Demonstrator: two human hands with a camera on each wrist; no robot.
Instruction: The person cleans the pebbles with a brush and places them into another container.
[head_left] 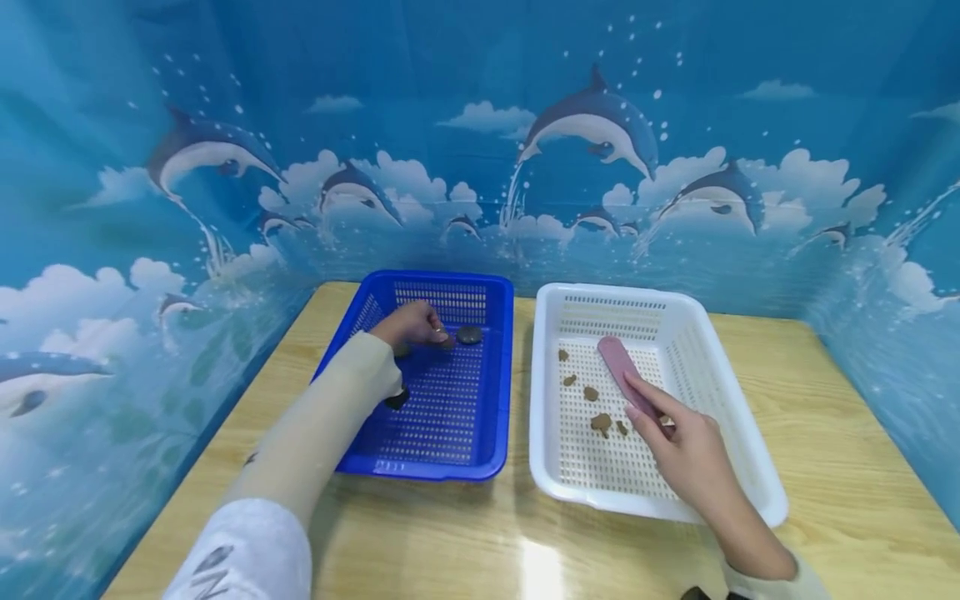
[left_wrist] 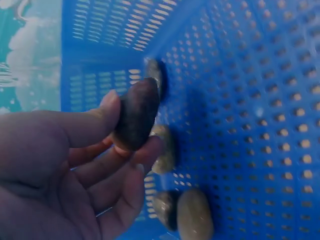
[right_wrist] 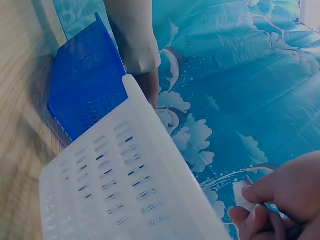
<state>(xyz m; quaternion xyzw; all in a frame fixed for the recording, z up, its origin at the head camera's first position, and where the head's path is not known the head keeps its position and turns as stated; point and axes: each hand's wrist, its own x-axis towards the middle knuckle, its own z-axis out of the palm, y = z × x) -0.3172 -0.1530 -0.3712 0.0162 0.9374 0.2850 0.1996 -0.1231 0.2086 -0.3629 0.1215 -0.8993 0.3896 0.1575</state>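
My left hand point(head_left: 416, 323) reaches into the blue basket point(head_left: 501, 400) and pinches a dark reddish-brown stone point(left_wrist: 137, 114) between thumb and fingers. A dark grey stone point(head_left: 469, 334) lies to its right, and a black stone point(head_left: 397, 398) lies nearer, partly behind the sleeve. In the left wrist view, a tan oval stone point(left_wrist: 195, 215) and several others lie beyond the fingers. My right hand point(head_left: 693, 454) grips the near end of a long, flat pink bar with a rounded tip point(head_left: 618, 360), held slanting over the white basket point(head_left: 546, 400). Several small brown lumps point(head_left: 601, 424) lie in that basket.
The two slotted plastic baskets stand side by side on a light wood table point(head_left: 465, 533), with a narrow gap between them. A blue sheet printed with dolphins point(head_left: 592, 125) hangs behind the table and along both sides. A black object point(head_left: 696, 593) shows at the bottom edge.
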